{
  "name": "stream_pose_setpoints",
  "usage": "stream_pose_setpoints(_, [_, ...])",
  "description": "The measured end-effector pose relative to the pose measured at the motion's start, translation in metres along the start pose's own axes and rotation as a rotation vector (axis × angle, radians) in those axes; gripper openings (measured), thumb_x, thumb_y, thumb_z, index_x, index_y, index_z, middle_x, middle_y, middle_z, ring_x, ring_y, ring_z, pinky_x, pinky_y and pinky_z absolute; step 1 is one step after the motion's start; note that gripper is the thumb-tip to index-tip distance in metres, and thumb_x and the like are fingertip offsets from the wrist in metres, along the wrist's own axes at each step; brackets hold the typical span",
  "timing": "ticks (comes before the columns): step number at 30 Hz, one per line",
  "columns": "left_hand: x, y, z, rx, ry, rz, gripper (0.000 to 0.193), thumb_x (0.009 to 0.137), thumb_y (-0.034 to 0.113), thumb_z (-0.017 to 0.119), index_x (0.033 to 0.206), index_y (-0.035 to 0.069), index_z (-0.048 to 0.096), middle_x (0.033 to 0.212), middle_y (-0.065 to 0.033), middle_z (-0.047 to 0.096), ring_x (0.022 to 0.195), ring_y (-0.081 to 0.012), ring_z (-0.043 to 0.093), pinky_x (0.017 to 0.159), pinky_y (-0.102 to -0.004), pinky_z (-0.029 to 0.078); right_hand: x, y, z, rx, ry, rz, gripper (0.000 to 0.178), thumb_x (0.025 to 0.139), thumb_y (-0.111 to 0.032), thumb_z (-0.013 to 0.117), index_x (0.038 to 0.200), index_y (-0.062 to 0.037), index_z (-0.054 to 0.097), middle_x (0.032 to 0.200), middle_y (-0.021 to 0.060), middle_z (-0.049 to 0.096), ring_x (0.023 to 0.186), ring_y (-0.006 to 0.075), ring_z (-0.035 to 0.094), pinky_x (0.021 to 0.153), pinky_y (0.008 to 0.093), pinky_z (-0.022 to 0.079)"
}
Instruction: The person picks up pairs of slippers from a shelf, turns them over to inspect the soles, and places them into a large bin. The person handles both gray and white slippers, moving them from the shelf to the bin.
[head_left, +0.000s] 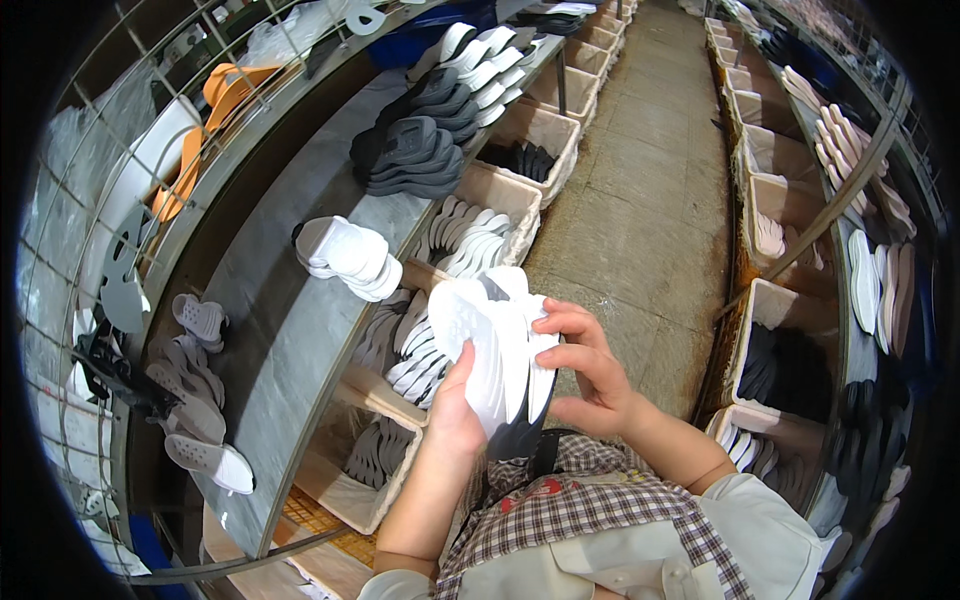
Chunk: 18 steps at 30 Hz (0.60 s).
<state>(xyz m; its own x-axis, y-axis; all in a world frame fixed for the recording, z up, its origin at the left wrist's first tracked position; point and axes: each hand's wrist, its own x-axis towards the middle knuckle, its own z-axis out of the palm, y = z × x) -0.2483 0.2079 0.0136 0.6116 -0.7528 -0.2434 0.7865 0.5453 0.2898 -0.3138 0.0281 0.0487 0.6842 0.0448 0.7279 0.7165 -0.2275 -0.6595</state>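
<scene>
Left hand [455,400] closed from below around a fanned stack of white insoles [495,345], grip pressed on the lower edge. Right hand [590,370] pinching the right side of the same stack (one dark insole [515,435] showing underneath). Stack held upright at chest height, above the bins of soles [420,350] beside the grey table [290,330].

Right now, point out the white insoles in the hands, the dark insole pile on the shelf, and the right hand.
white insoles [490,335], head view, on the front insole's flat face.
dark insole pile [415,150], head view, on the top of the stack.
right hand [590,375], head view, on the knuckles.
</scene>
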Motion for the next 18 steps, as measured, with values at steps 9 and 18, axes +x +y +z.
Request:
stream_pose_setpoints(9, [0.009,0.006,0.017,-0.069,-0.007,-0.084,0.052,0.096,0.04,0.043,0.133,0.003,0.043,0.123,-0.0155,0.057,0.106,-0.0297,0.059,0.092,-0.0453,0.048,-0.005,-0.005,-0.011,0.034,0.037,-0.039,0.043,0.076,-0.021,0.07,0.115,-0.0077,0.058,0.13,0.0154,0.044,0.128,0.0377,0.033,0.107,0.0502,0.022])
stream_pose_setpoints(18, [0.013,0.015,0.01,0.527,-0.015,0.186,0.062,0.091,0.035,0.057,0.136,-0.001,0.034,0.129,-0.0164,0.051,0.116,-0.0317,0.052,0.098,-0.0445,0.042,-0.003,0.003,-0.014,0.984,0.247,0.763,0.065,0.093,-0.04,0.048,0.141,0.0003,0.029,0.142,0.015,0.036,0.13,0.0248,0.036,0.108,0.0405,0.031])
